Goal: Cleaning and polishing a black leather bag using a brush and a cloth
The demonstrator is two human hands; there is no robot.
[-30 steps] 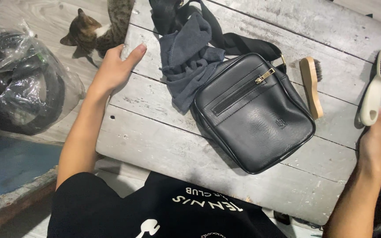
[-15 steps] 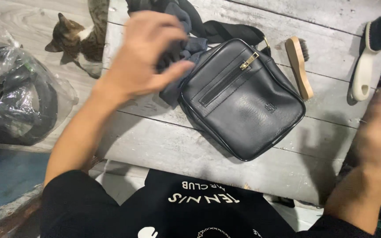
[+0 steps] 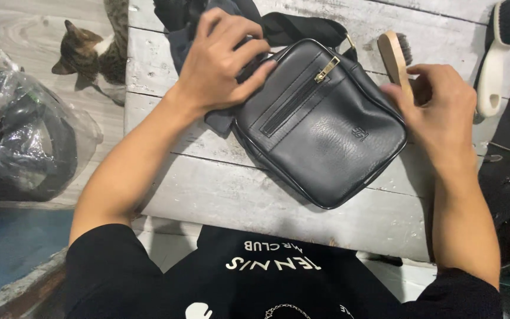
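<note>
While both hands settle on the black bag (image 3: 326,127), the handling is only starting
Left hand (image 3: 222,62) presses the bag's top corner, fingers loosely curled over the grey cloth (image 3: 216,121); right hand (image 3: 444,109), open, touches its right edge beside the wooden brush (image 3: 394,56) on the table (image 3: 219,195); a firm grip likely comes next

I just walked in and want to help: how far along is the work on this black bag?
Laid out: the black leather bag lies zipped on the plank table, two brushes beside it. In hand: the left hand rests on the dark cloth at the bag's corner; the right hand touches the wooden brush. The white-handled brush lies untouched. No brushing or wiping shows.
</note>
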